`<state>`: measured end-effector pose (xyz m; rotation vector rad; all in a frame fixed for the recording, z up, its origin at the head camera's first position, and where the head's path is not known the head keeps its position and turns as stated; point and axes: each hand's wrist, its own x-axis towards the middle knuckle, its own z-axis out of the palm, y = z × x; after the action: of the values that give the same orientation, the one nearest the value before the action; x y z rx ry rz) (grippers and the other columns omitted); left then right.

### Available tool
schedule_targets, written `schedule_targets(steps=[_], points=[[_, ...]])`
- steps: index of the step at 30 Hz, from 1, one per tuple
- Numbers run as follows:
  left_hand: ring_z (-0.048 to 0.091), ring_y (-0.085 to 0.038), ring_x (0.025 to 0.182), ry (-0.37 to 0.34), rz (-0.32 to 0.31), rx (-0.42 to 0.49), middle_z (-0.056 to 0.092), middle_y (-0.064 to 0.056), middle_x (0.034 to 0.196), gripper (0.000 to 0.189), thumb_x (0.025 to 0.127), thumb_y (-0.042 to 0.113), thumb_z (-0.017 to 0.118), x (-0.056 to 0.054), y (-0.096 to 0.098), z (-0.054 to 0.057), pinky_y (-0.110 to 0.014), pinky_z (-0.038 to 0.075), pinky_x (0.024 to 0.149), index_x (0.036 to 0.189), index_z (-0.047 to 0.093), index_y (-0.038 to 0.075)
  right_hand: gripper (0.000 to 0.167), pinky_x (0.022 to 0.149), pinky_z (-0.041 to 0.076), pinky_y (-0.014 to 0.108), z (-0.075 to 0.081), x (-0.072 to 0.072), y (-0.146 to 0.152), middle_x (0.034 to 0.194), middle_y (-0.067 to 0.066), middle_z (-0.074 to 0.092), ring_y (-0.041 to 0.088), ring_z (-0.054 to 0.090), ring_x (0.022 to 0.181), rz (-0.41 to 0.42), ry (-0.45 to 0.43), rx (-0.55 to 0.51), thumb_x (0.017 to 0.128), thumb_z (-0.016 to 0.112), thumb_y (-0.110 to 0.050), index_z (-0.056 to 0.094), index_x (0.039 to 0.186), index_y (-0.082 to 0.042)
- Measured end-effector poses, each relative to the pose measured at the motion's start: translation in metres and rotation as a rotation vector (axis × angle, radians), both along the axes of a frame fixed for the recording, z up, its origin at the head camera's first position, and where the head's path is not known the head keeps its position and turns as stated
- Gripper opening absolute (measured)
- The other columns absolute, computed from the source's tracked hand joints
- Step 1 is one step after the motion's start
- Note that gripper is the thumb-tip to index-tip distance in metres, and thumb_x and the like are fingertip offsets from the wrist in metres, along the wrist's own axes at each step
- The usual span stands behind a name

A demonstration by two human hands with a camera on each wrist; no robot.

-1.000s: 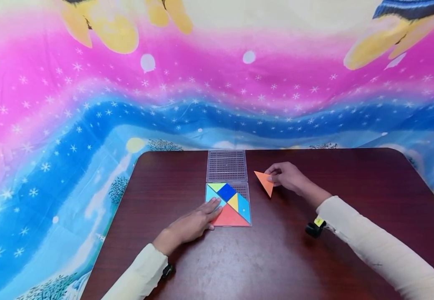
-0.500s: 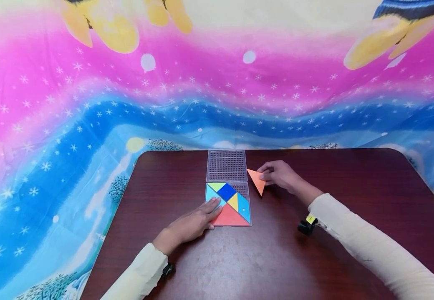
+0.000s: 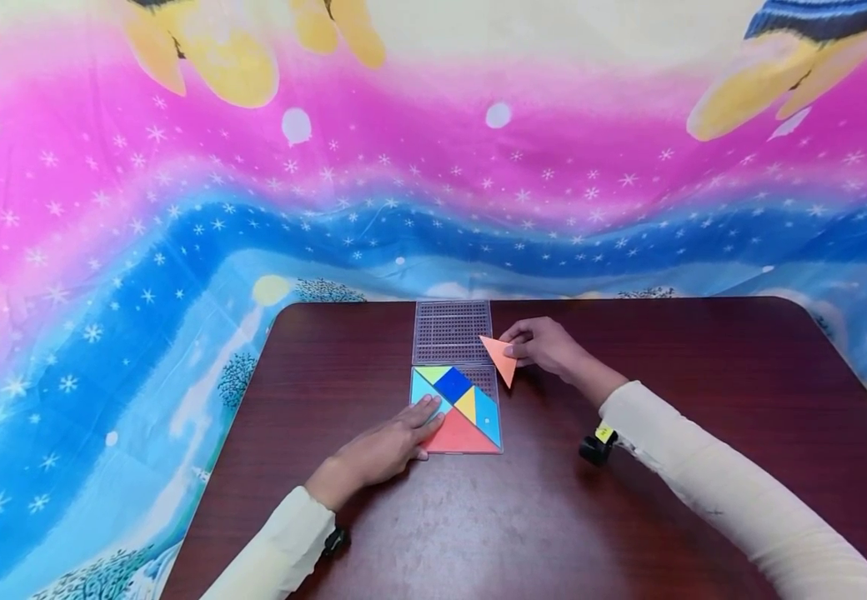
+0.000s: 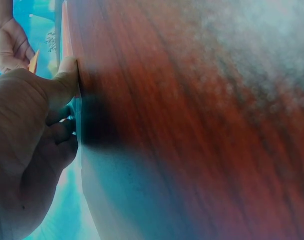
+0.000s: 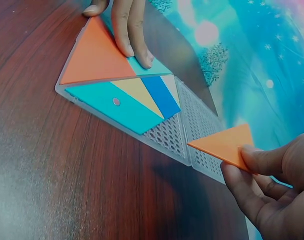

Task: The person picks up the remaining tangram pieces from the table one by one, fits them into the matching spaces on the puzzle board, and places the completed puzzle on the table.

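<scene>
An open plastic tangram case (image 3: 484, 381) lies on the table, its near half filled with flat pieces except for a bare grid corner at the far right. My left hand (image 3: 392, 437) rests its straight fingers on the turquoise triangle (image 5: 140, 66), its thumb by the red triangle (image 3: 467, 432). Between thumb and fingers, my right hand (image 3: 542, 346) pinches an orange triangle (image 5: 226, 142). This piece hangs tilted above the case's right edge, near the hinge. A blue square (image 3: 454, 384), a yellow triangle (image 3: 467, 403), a cyan parallelogram (image 3: 487, 417) and a yellow-green triangle (image 3: 433, 374) lie in the case.
Beyond the filled half, the case's gridded lid (image 3: 452, 325) lies flat, reaching the table's back edge. The dark wooden table (image 3: 628, 533) extends on both sides. A patterned cloth (image 3: 433, 150) hangs behind it.
My right hand has carried the orange triangle leftward, from beside the case to over its right edge. The left hand and the pieces in the case have stayed put.
</scene>
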<state>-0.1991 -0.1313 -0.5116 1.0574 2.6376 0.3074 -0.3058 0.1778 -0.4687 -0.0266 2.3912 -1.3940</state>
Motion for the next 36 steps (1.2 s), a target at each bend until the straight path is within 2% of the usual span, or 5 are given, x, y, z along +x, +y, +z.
schedule_targets(steps=[10, 17, 26, 36], points=[[0.015, -0.025, 0.161, -0.011, 0.005, 0.011, 0.014, -0.004, 0.174, 0.064, 0.105, 0.031, 0.057, 0.000, -0.001, 0.000, -0.041, 0.037, 0.122, 0.162, 0.030, 0.018, 0.022, 0.085, 0.064, 0.039, 0.002, -0.003, -0.012, 0.109, 0.016, 0.069, 0.022, 0.072, 0.094, 0.014, 0.011, 0.043, 0.098, 0.069, -0.008, 0.073, 0.118, -0.001], [0.015, -0.025, 0.161, -0.012, 0.002, 0.007, 0.014, -0.005, 0.174, 0.064, 0.105, 0.031, 0.057, 0.000, -0.001, -0.001, -0.040, 0.037, 0.122, 0.162, 0.029, 0.018, 0.021, 0.088, 0.063, 0.045, 0.002, -0.003, -0.019, 0.107, 0.016, 0.071, 0.021, 0.072, 0.089, 0.013, 0.024, 0.037, 0.097, 0.070, -0.007, 0.074, 0.117, -0.001], [0.015, -0.025, 0.161, -0.031, 0.004, 0.021, 0.014, -0.004, 0.174, 0.065, 0.105, 0.032, 0.057, 0.001, -0.001, -0.003, -0.041, 0.037, 0.122, 0.162, 0.029, 0.019, 0.020, 0.086, 0.063, 0.043, -0.001, -0.002, -0.023, 0.105, 0.015, 0.072, 0.021, 0.073, 0.087, 0.003, -0.006, 0.043, 0.096, 0.072, -0.006, 0.075, 0.114, -0.002], [0.016, -0.025, 0.160, -0.019, 0.001, 0.021, 0.014, -0.005, 0.174, 0.062, 0.106, 0.032, 0.055, 0.000, 0.000, -0.003, -0.042, 0.034, 0.123, 0.161, 0.030, 0.018, 0.018, 0.084, 0.064, 0.040, -0.004, -0.001, -0.027, 0.116, 0.016, 0.071, 0.022, 0.073, 0.093, 0.010, -0.003, 0.073, 0.095, 0.073, -0.008, 0.077, 0.112, -0.005]])
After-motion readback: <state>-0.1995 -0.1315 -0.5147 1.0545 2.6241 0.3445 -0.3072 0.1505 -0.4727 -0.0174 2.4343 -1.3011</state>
